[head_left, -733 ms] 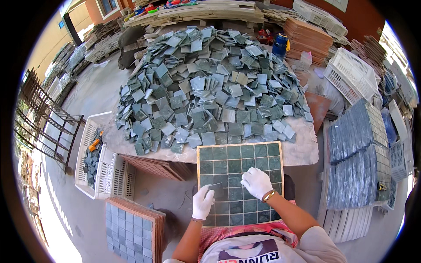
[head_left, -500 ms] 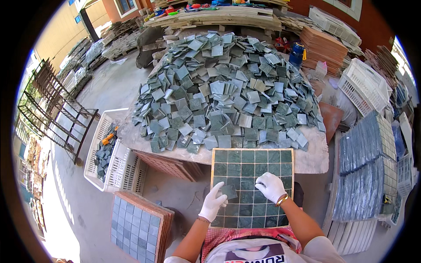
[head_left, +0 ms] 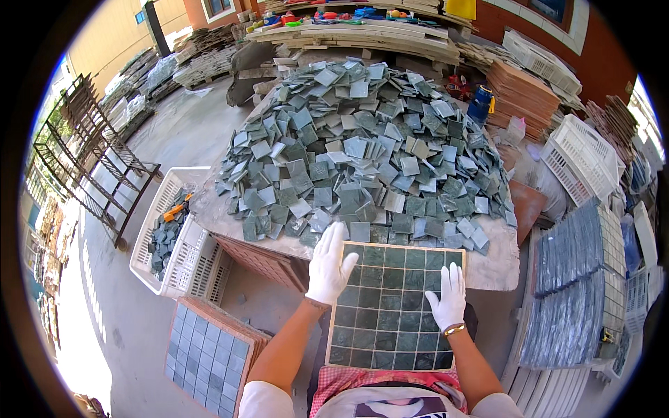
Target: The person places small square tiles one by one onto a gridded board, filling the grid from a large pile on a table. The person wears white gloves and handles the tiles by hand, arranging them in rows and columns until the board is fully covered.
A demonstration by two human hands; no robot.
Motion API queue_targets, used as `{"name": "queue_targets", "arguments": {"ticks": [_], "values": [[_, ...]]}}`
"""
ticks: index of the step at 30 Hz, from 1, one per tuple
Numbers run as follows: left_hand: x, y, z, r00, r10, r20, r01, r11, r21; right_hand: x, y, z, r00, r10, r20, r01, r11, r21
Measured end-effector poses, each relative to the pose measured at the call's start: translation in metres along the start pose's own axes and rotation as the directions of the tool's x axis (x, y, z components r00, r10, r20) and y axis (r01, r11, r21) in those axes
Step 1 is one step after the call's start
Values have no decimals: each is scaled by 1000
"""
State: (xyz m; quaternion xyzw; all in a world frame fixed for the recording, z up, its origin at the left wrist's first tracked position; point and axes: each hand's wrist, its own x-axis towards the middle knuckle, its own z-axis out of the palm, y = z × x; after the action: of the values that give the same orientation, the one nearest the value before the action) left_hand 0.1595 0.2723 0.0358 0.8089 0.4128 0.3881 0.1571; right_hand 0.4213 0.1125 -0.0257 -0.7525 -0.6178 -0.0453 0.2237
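Observation:
A shallow wooden-edged tray (head_left: 396, 306) lies before me, its grid cells holding dark green square stone tiles. My left hand (head_left: 329, 266), in a white glove, is at the tray's upper left corner with its fingers stretched out and nothing seen in it. My right hand (head_left: 448, 299), gloved too and with a gold-coloured bracelet at the wrist, lies along the tray's right edge, fingers straight and thumb apart. Just beyond the tray, a large heap of loose green-grey tiles (head_left: 348, 150) covers most of the worktable (head_left: 498, 268).
At left stands a white plastic crate (head_left: 143, 261) with tile pieces and an orange-handled tool. Below it is a stack of tiled boards (head_left: 209, 359). Wrapped tile sheets (head_left: 568, 292) are stacked at right. A metal rack (head_left: 104, 167) stands far left.
The loose tile by my left hand no longer shows apart from the grid. That hand has moved away to the upper left corner; my right hand has shifted to the right edge and straightened.

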Motion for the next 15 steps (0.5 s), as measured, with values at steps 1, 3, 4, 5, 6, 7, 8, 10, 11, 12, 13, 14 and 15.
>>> {"name": "queue_targets", "arguments": {"ticks": [1,3,4,5,6,7,8,10,11,12,13,14,15], "values": [[-27,10,10,985,76,157,-99,984,148,-3,4,6,999,-5,32,7,998,-67],[-86,24,23,889,92,448,-213,950,228,-8,-9,16,993,-21,114,42,982,-183],[-112,26,32,882,60,468,-205,941,268,-10,-21,15,981,-90,174,111,987,-114],[-124,28,29,904,43,425,-156,960,234,-12,-37,17,953,-204,225,224,973,-63],[-134,29,29,933,-29,358,-70,963,260,-13,-54,17,912,-304,277,308,951,29],[-142,30,30,952,-102,289,19,960,278,-13,-69,21,867,-406,288,403,912,70],[-147,33,32,953,-149,264,62,948,313,-7,-84,23,824,-455,339,448,888,103],[-155,37,35,947,-206,246,99,917,387,11,-105,33,790,-538,294,502,843,195],[-158,38,34,939,-228,258,111,910,399,21,-113,47,773,-559,300,515,829,216],[-157,41,30,929,-281,241,177,909,377,30,-116,63,761,-582,288,536,813,225],[-156,40,23,914,-343,216,251,897,365,43,-121,60,742,-602,294,544,797,260],[-158,34,18,892,-349,286,218,889,403,54,-119,67,763,-589,267,537,807,244],[-162,31,15,887,-353,298,221,891,396,66,-118,70,779,-579,240,534,813,230]]}}
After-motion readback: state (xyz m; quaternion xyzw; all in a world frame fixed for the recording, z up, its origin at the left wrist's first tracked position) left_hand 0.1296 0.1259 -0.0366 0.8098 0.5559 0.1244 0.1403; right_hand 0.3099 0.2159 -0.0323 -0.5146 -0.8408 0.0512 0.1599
